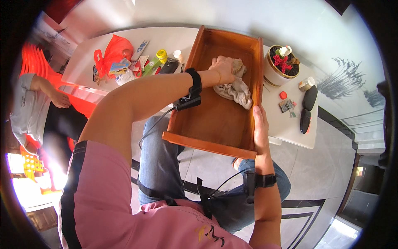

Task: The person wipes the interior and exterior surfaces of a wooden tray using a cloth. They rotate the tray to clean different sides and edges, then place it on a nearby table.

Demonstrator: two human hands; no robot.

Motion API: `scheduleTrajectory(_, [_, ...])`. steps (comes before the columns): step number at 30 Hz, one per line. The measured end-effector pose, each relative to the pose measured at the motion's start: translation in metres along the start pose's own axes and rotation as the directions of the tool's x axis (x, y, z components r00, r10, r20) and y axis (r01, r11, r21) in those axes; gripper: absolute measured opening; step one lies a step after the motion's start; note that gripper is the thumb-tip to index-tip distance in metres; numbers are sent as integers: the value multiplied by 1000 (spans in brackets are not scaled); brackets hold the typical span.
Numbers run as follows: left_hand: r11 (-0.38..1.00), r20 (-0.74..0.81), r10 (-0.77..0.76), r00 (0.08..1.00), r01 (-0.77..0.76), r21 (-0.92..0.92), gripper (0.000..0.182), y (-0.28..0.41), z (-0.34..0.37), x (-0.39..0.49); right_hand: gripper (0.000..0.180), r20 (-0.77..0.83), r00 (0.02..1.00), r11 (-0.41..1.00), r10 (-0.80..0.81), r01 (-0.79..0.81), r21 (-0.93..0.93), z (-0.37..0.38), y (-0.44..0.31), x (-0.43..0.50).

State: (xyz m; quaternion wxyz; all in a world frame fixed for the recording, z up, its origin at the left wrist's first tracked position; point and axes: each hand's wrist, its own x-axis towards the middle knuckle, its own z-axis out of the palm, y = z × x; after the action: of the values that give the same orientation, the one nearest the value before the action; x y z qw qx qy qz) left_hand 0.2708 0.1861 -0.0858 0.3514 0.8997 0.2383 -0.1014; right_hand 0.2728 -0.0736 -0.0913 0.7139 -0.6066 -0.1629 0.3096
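Note:
A reddish-brown wooden drawer [211, 124] rests partly on the white table's edge in front of me, its front panel towards my lap. Inside it, my left hand [223, 68] presses a crumpled, greyish-white cloth [238, 91] against the bottom near the far end. Part of the cloth bunches out beside the fingers and trails towards the right wall. My right hand [261, 130] grips the drawer's right side near the front corner. Some of its fingers are hidden by the wall.
Left on the white table [90, 42] are a red plastic bag [118, 46], a remote control [140, 49], a yellow-lidded jar [161, 55] and a black case [169, 66]. A potted plant [281, 67] and glasses cases [310, 98] stand right. A seated person [34, 109] is at far left.

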Motion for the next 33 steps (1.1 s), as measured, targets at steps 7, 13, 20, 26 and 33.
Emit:
scheduleTrajectory(7, [929, 205, 52, 977, -123, 349, 138, 21, 23, -2, 57, 11, 1000, 998, 20, -20, 53, 1, 0, 0])
scheduleTrajectory(13, [889, 271, 245, 931, -327, 321, 141, 11, 33, -19, 61, 54, 998, 989, 41, -48, 142, 1, 1, 1])
scheduleTrajectory(20, [826, 312, 156, 937, -297, 479, 113, 17, 48, -17, 64, 30, 999, 991, 33, -36, 125, 0, 5, 2])
scheduleTrajectory(26, [956, 466, 175, 867, -264, 131, 94, 14, 37, -25, 64, 12, 1000, 999, -2, 1, 50, -2, 6, 3])
scheduleTrajectory(33, [866, 456, 251, 854, -408, 288, 99, 18, 81, -82, 66, 51, 999, 992, 1, -7, 123, 1, 4, 3])
